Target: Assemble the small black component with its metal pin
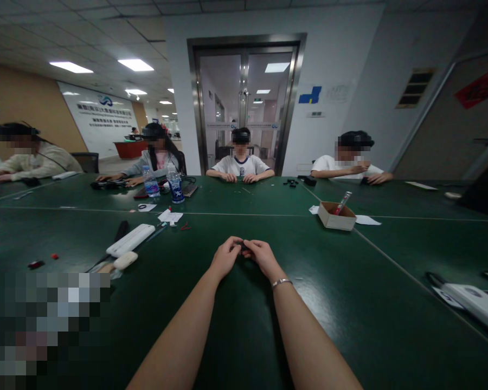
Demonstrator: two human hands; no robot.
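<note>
From my camera I see a wide room with a ceiling of panels and lit lights; straight beyond my hands stands a metal-framed glass double door (244,108), and far to their left a white wall sign (101,116) with a blue logo.

Below it all spreads the dark green table (187,303), crossed by pale seams and shiny to the right of my hands. Four people in dark headgear sit along its far side, one of them (241,162) directly across from me.

Ahead and to the right of my hands sits an open box (337,216) with a clear tube leaning in it. Ahead and to the left stand two plastic bottles (175,187). Nearer on the left lies a long white device (130,240), with a rounded white piece (126,260) just beside it.

My left hand (226,257) and right hand (262,257) are close together over the table, fingertips pinched on a small dark piece (241,246) between them. Its shape is too small to tell.
</note>
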